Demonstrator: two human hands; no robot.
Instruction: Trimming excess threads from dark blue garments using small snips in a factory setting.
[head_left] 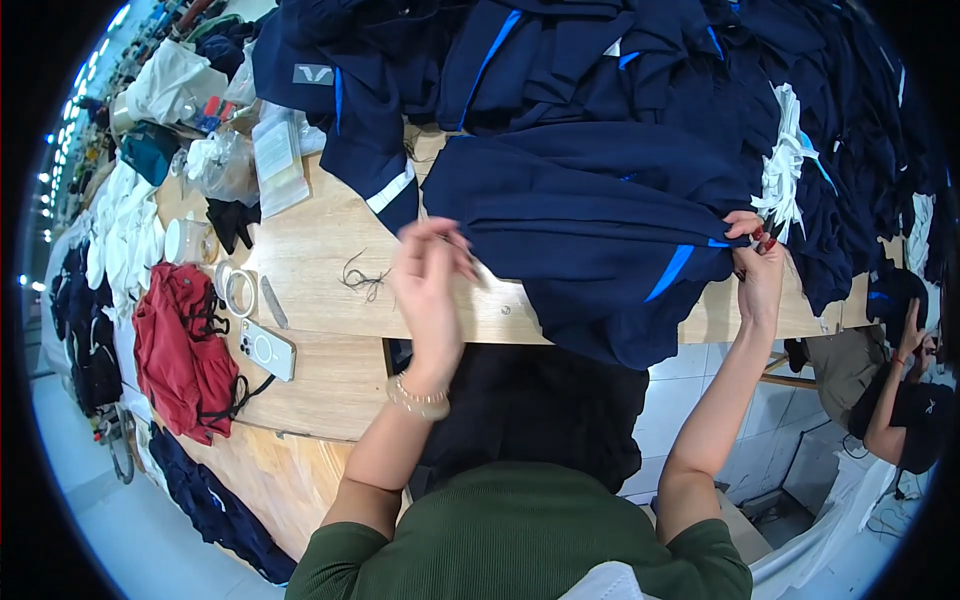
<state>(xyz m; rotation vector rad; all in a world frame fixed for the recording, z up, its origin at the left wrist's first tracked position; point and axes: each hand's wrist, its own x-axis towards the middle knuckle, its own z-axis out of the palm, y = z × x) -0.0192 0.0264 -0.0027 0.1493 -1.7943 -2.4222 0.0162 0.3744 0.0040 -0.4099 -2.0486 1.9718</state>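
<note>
A navy garment [590, 215] with a bright blue inset lies across the table's front edge, its lower part hanging over. My right hand [756, 258] pinches the garment's right end, beside the blue strip, between thumb and fingers. Just past the garment's left edge, my left hand [428, 285] is raised over the table, fingers curled together and somewhat blurred. Whatever it may hold is hidden. Cut dark threads [366, 278] lie on the wood left of that hand.
Navy garments [600, 70] are heaped along the back, with a bundle of white strips [785, 160] at right. On the left are a phone [267, 350], a tape roll [240, 293], a red bag [185, 350] and plastic bags [220, 165]. Another person [890, 400] works at far right.
</note>
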